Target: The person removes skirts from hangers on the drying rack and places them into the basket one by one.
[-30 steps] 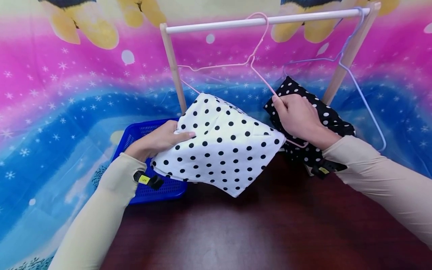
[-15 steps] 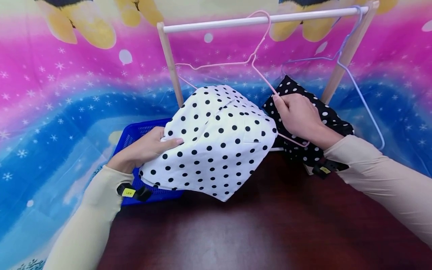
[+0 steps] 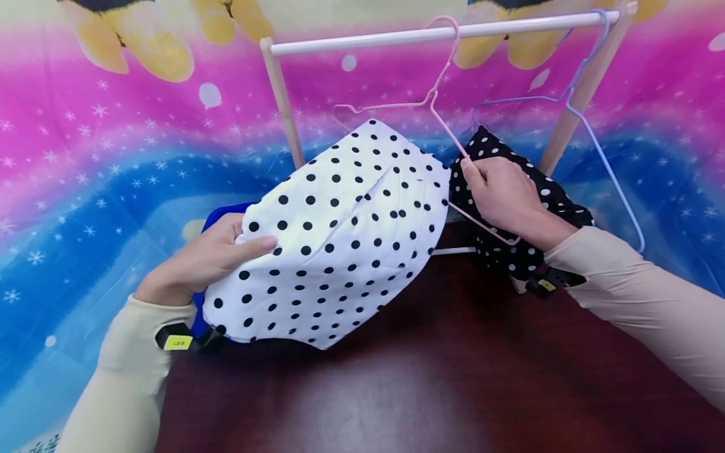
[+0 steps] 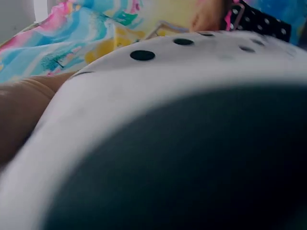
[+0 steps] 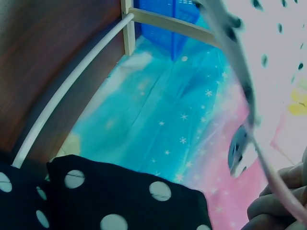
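Observation:
My left hand (image 3: pixel 195 261) pinches the left edge of a white garment with black polka dots (image 3: pixel 317 226), thumb on top and fingers hidden beneath. The garment stretches right and up to a pink wire hanger (image 3: pixel 444 126), whose lower bar disappears behind it. My right hand (image 3: pixel 504 192) grips the hanger's right arm; in the right wrist view its curled fingers (image 5: pixel 276 206) show beside the pink wire. The hanger's hook loops over the white rail (image 3: pixel 374 41). Close up, the dotted fabric (image 4: pixel 110 96) fills most of the left wrist view.
Behind my right hand a black garment with white dots (image 3: pixel 489 148) hangs below a blue hanger (image 3: pixel 600 145) at the rack's right post (image 3: pixel 591 94). A blue basket (image 5: pixel 168 24) stands beyond the rack's left end. The dark wooden tabletop (image 3: pixel 425 377) lies in front.
My left hand has moved left and down toward me, drawing the white garment with it. The pink hanger's left end has swung to the right. My right hand has barely moved.

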The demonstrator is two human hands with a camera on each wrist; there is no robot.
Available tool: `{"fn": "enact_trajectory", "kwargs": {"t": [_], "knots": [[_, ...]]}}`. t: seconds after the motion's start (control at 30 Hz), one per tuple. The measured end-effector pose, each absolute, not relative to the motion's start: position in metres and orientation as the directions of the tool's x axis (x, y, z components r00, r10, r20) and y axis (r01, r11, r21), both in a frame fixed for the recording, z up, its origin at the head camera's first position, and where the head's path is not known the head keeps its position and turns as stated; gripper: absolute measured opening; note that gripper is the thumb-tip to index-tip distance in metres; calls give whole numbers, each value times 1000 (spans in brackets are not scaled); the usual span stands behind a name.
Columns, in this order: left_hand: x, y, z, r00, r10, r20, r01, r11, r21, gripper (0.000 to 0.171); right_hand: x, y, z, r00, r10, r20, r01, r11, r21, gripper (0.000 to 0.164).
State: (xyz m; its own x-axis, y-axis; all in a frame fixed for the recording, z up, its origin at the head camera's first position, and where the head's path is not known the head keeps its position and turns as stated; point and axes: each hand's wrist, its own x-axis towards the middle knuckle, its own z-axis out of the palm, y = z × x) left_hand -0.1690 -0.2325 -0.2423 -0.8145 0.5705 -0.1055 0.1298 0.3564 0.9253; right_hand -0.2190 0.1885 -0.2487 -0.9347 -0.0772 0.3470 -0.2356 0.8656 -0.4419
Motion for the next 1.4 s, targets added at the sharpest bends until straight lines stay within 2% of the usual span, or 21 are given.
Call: {"fn": "enact_trajectory", "kwargs": {"t": [0.4, 0.73, 0.97, 1.2, 1.4], "knots": [[-160, -221, -226, -735, 669, 115, 249, 108, 962, 26, -219, 191, -253, -936, -84, 342, -232, 878, -419, 58], [-153, -218, -224, -739, 663, 120, 234, 86, 968, 27, -222, 194, -253, -935, -76, 346, -229, 875, -426, 60], [-150, -213, -219, -729, 665, 165, 272, 60, 961, 32, -223, 194, -254, -935, -84, 344, -235, 875, -424, 60], [-147, -210, -211, -740, 648, 179, 278, 53, 959, 28, -223, 197, -252, -936, -87, 341, -232, 881, -412, 63], [-142, -210, -210, -743, 629, 230, 285, -13, 958, 26, -223, 200, -251, -933, -90, 349, -238, 880, -410, 63]]}}
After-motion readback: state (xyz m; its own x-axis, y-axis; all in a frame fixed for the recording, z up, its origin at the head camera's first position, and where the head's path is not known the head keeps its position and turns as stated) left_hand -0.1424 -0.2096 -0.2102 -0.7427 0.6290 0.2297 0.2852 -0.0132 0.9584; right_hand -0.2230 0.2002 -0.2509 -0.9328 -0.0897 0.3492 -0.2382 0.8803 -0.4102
